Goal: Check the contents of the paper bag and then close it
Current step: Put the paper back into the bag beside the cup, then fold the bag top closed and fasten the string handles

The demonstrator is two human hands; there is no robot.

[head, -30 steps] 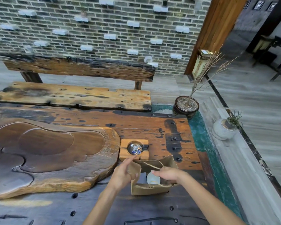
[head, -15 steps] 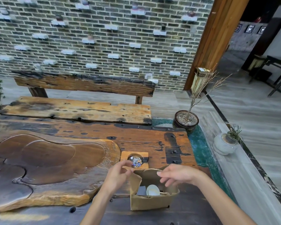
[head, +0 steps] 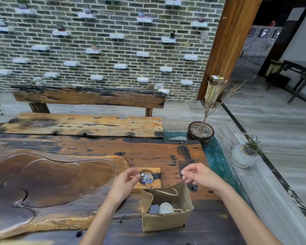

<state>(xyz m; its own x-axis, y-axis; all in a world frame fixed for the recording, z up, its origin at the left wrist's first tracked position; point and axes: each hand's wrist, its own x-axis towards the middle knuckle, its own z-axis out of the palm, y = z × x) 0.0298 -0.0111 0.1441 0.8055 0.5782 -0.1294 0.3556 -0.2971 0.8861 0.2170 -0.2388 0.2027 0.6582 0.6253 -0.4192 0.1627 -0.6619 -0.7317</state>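
A brown paper bag [head: 163,222] stands open on the dark wooden table [head: 207,232] near its front edge. Inside the bag lie a white round object [head: 166,207] and a grey flat item [head: 154,209]. A rope handle [head: 168,190] hangs against the bag's far wall. My right hand [head: 200,175] hovers over the far right corner of the bag, which rises to a peak at my pinched fingertips. My left hand [head: 125,183] is up and left of the bag, apart from it, thumb and forefinger pinched with nothing visible between them.
A small wooden block with a round well of foil scraps [head: 147,177] sits just behind the bag, under my left fingers. A big carved wooden tray [head: 51,174] fills the left. A bench [head: 81,124], a potted twig [head: 200,132] and a stone pot [head: 244,156] lie beyond.
Both hands have risen from the bag's mouth and moved apart. My left hand let go of the left flap. The camera has tilted up, so the bag sits lower in view.
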